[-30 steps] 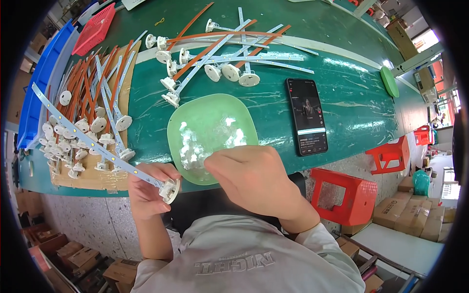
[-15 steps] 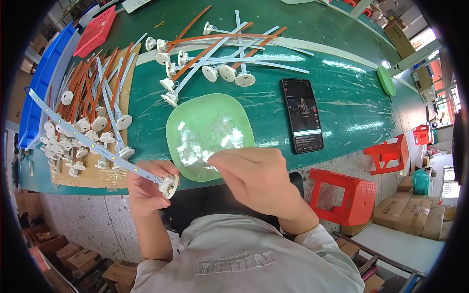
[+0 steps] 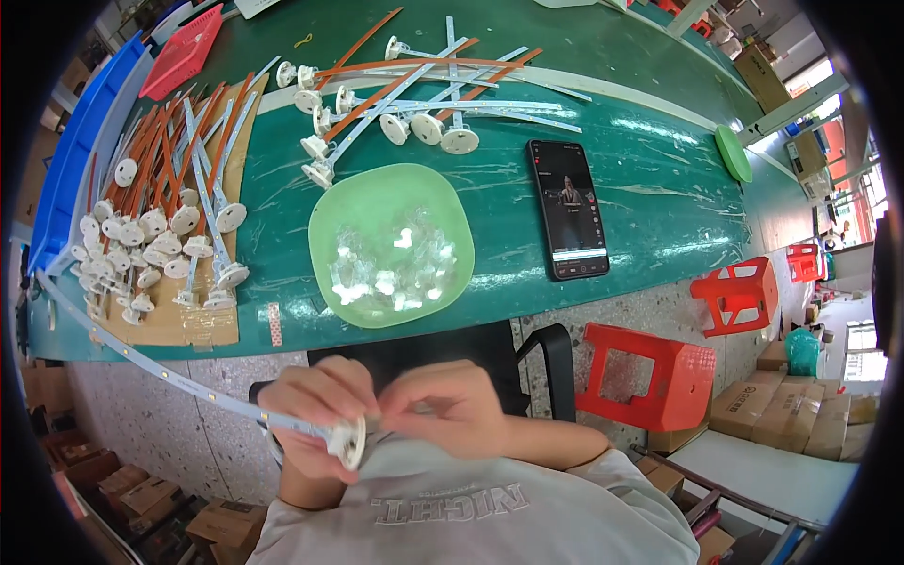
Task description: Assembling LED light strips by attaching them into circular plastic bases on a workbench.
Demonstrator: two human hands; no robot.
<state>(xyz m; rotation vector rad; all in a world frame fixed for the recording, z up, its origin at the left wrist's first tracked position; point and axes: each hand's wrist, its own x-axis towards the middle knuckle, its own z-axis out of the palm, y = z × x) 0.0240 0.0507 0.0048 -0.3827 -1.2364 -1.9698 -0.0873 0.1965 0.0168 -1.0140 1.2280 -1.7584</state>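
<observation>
My left hand [image 3: 315, 405] is closed on an LED strip [image 3: 179, 379] at its end with a round white cap [image 3: 351, 443]. The pale strip curves away to the left, past the table's front edge. Close beside the cap, my right hand [image 3: 450, 407] is closed in a pinch, slightly blurred. Whatever is in its fingertips is too small to make out. Beyond both hands, a green bowl [image 3: 391, 184] on the table holds small clear plastic pieces [image 3: 405, 254].
Many capped strips [image 3: 155, 231] lie piled on cardboard [image 3: 215, 325] at left, beside a blue bin [image 3: 66, 188] and red basket [image 3: 184, 52]. More strips [image 3: 424, 89] lie behind the bowl. A phone [image 3: 568, 212] lies right of it; red stools [image 3: 645, 377] stand at right.
My right hand has left the bowl and come down beside the cap. My left hand has drawn the strip closer to my body. The view has shifted slightly.
</observation>
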